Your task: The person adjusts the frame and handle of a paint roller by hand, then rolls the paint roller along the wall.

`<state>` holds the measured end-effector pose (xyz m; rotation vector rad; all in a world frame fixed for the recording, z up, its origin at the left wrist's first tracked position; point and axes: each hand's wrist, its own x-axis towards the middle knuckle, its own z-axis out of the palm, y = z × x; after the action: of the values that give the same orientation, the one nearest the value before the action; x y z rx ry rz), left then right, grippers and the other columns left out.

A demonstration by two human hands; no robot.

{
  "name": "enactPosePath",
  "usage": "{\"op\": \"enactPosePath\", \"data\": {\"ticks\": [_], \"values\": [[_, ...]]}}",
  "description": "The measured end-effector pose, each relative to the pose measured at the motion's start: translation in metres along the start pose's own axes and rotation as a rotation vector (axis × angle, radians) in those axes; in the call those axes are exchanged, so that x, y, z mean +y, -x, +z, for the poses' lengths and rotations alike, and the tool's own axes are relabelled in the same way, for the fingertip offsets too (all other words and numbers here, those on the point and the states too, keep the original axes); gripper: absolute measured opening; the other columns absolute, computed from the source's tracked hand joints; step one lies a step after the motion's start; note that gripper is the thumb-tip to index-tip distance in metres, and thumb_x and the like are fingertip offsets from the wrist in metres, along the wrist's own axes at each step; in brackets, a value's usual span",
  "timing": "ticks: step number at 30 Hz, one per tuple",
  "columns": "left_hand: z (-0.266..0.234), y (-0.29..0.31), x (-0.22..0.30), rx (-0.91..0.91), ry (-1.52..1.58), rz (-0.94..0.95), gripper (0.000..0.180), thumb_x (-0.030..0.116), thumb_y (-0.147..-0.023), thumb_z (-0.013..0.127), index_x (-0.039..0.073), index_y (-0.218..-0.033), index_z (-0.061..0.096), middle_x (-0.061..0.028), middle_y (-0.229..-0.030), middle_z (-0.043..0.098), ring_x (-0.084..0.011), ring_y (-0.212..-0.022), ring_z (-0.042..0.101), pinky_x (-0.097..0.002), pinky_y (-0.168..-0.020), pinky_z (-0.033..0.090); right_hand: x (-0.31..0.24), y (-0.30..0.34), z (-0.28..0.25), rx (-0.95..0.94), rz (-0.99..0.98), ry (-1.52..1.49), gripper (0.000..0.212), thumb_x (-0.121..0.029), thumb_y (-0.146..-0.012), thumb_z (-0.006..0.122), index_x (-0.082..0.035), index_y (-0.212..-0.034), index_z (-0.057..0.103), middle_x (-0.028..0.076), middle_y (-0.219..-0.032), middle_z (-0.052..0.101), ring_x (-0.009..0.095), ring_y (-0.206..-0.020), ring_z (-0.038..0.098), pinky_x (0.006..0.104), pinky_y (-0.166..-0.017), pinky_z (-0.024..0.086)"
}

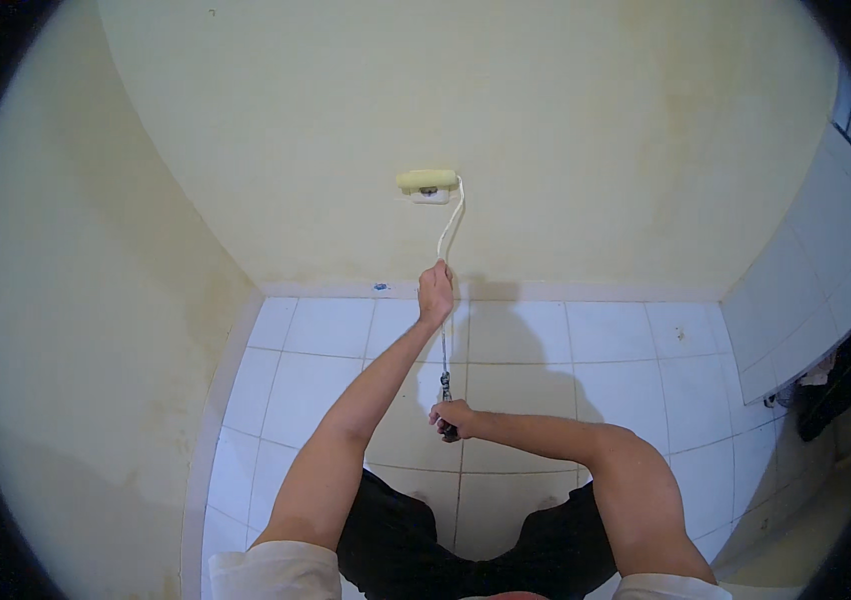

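Head view: yellow roller (427, 179) beyond left grip (435, 294).

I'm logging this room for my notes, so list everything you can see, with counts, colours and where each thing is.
Paint roller: 1, pale yellow cover, white bent rod, dark handle; cover at the front wall
Wall plate: 1, white; just below the cover
Walls: 2, cream with stains; ahead and left
Baseboard: 1, pale; along the walls' foot
Blue mark: 1, blue; on the baseboard, left of centre
Tiled floor: 1, white; below
Tiled surface: 1, white; right
Bundle: 1, dark, kind unclear; far right
Left hand: 1, bare; around the roller's shaft
Right hand: 1, bare; around the handle
Shirt sleeves: 2, white; bottom corners
Legwear: 1, black; bottom centre
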<state>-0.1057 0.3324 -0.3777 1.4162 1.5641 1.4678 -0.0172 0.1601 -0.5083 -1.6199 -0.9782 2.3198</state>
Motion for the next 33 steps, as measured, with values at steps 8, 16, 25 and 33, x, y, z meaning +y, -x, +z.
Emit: {"op": "enactPosePath", "data": {"ticks": [8, 16, 25, 33], "values": [[0.004, 0.004, -0.011, 0.041, -0.066, -0.037, 0.052, 0.038, -0.097, 0.032, 0.001, -0.063, 0.048, -0.0166, -0.057, 0.05, -0.0302, -0.058, 0.052, -0.0454, -0.063, 0.04, 0.001, 0.002, 0.001, -0.004, 0.125, 0.023, 0.01, -0.018, -0.079, 0.062, -0.009, -0.075, 0.06, 0.002, -0.061, 0.048, 0.017, -0.057, 0.055, 0.0402, -0.052, 0.049], [-0.011, -0.024, 0.028, 0.064, -0.144, 0.059, 0.052, 0.038, -0.095, 0.034, 0.001, -0.062, 0.05, -0.0172, -0.057, 0.051, -0.0348, -0.061, 0.054, -0.0462, -0.064, 0.04, -0.027, 0.018, 0.011, -0.028, -0.128, -0.086, 0.017, -0.017, -0.072, 0.068, -0.003, -0.079, 0.06, 0.006, -0.067, 0.057, 0.019, -0.059, 0.06, 0.0347, -0.049, 0.049], [-0.03, -0.04, 0.072, 0.016, 0.009, 0.175, 0.052, 0.034, -0.095, 0.033, 0.003, -0.056, 0.046, -0.0087, -0.05, 0.046, -0.0208, -0.05, 0.047, -0.0384, -0.054, 0.037, -0.03, 0.027, 0.024, -0.071, -0.474, -0.205, 0.019, -0.016, -0.081, 0.067, 0.0, -0.085, 0.059, 0.011, -0.075, 0.063, 0.019, -0.068, 0.063, 0.0321, -0.062, 0.054], [-0.054, -0.043, 0.148, -0.102, 0.276, 0.215, 0.048, 0.036, -0.097, 0.036, 0.006, -0.064, 0.051, 0.0007, -0.053, 0.04, -0.0111, -0.048, 0.039, -0.0286, -0.047, 0.031, -0.081, 0.092, 0.022, -0.073, -0.577, -0.1, 0.023, -0.03, -0.084, 0.069, -0.009, -0.089, 0.059, 0.004, -0.077, 0.062, 0.017, -0.074, 0.067, 0.0333, -0.057, 0.054]]}}
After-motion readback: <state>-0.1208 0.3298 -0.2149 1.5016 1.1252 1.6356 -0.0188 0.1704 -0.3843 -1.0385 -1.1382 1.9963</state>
